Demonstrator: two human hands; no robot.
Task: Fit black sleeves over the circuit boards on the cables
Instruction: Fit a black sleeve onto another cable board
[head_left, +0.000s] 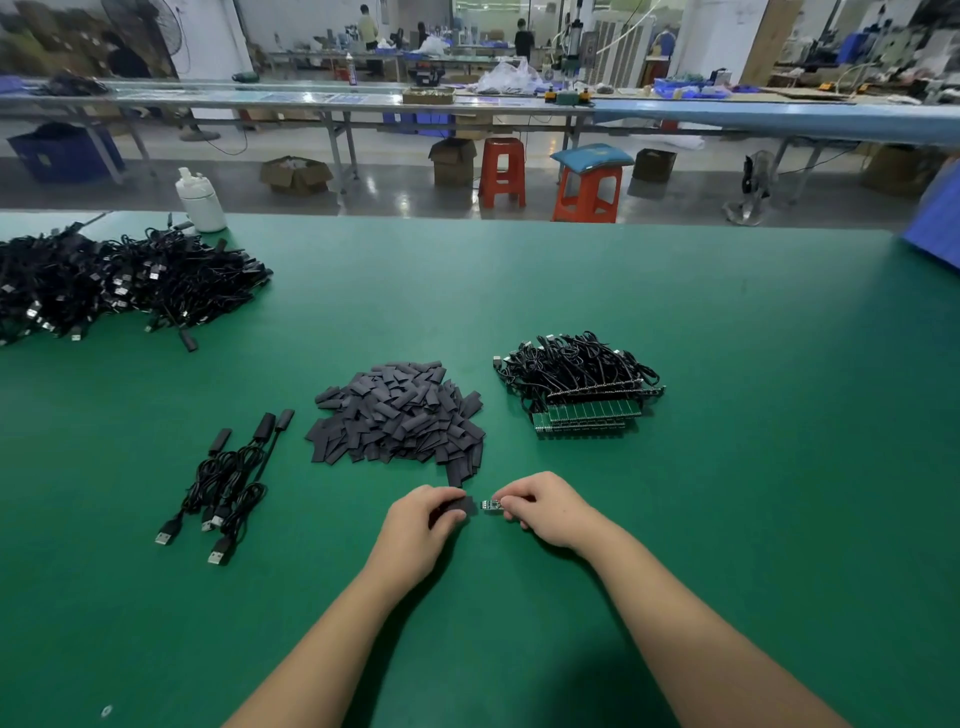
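My left hand (423, 525) pinches a black sleeve (464, 505) low over the green table (727, 519). Just right of it, my right hand (545, 512) pinches a small circuit board (492, 505), whose bare end points at the sleeve's opening. A narrow gap separates sleeve and board. The board's cable is hidden under my right hand. Behind my hands lies a heap of loose black sleeves (400, 415). To the right of that heap is a stack of cables with bare green circuit boards (584, 395).
Three sleeved cables (228, 478) with USB plugs lie left of the sleeve heap. A large tangle of black cables (114, 283) covers the far left of the table, beside a white bottle (200, 200). Orange stools (587, 192) and workbenches stand beyond the table's far edge.
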